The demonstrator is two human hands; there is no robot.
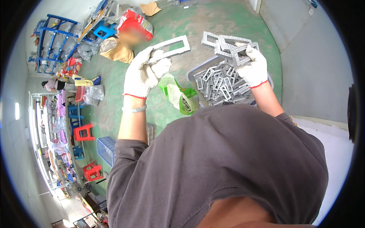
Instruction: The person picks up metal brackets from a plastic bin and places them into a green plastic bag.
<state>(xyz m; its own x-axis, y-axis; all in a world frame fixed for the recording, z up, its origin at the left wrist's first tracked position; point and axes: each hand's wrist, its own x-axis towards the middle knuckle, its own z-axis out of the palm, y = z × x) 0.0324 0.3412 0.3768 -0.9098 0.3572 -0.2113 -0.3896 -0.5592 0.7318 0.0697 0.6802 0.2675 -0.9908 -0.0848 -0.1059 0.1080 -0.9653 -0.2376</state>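
While we look down from the head view, our dark grey shirt (228, 163) fills the lower middle of the frame, and both forearms rise out of it toward the top. Our left hand (142, 74), in a white glove with a red cuff, sits upper left of centre; its fingers are curled shut around one end of a single grey frame (171, 46), a flat rectangular piece with an open middle that sticks out to the right and slightly up. There's a pale bracelet (134, 110) on that wrist. Our right hand (254, 68), same kind of glove, is upper right of centre, fingers closed around a bundle of frames (224, 43) that fans out to the left above it. The two hands are well apart, not touching.

Just below the right hand is a grey bin (194, 72) packed with more of those frames, all jumbled. Beside it, lower and to the left, stands a green tub (192, 93) with a clear bag in it and a few grey pieces; can't tell exactly what's inside.

Farther out, the green floor (213, 22) runs to the top edge. Red stools (83, 132) and a blue crate (106, 148) sit at left, with shelving (49, 152) full of stuff along the left rim. A blue rack (53, 38) is in the upper left, and another person in red (135, 22) crouches near the top.
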